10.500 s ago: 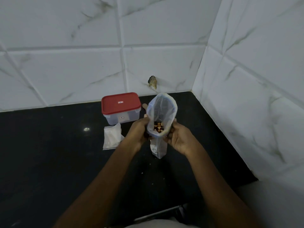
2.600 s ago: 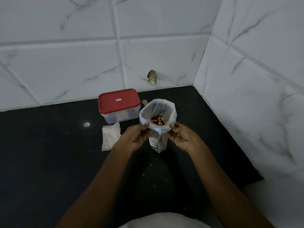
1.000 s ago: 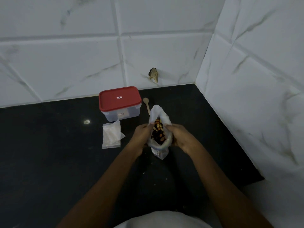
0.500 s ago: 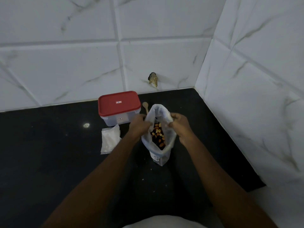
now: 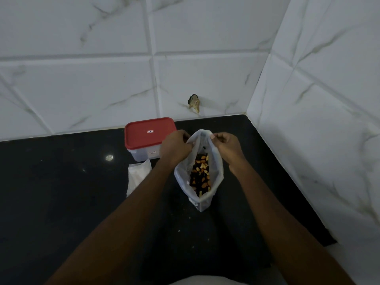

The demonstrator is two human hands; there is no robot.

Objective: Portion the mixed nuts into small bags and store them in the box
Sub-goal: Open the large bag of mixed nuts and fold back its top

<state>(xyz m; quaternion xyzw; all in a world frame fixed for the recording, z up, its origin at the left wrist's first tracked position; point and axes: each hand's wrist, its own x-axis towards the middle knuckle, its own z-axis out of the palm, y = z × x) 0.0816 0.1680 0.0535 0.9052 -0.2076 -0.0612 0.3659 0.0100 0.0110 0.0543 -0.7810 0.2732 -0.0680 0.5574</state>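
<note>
A clear plastic bag of mixed nuts (image 5: pixel 216 182) stands on the black counter, its mouth pulled wide so the nuts (image 5: pixel 200 173) show inside. My left hand (image 5: pixel 174 148) pinches the far left rim of the bag. My right hand (image 5: pixel 228 147) pinches the far right rim. A clear box with a shut red lid (image 5: pixel 149 132) sits just behind my left hand. A stack of small empty bags (image 5: pixel 137 174) lies on the counter in front of the box, left of my left forearm.
The black counter (image 5: pixel 61 192) ends at white marble-tiled walls behind and on the right. A small brown lump (image 5: pixel 194 102) sticks on the back wall above the counter. A light spot (image 5: pixel 109 157) glints left of the box.
Both hands have slid from the bag's sides up to its far rim and spread it wider. The wooden spoon seen behind the bag is now hidden by my hands.
</note>
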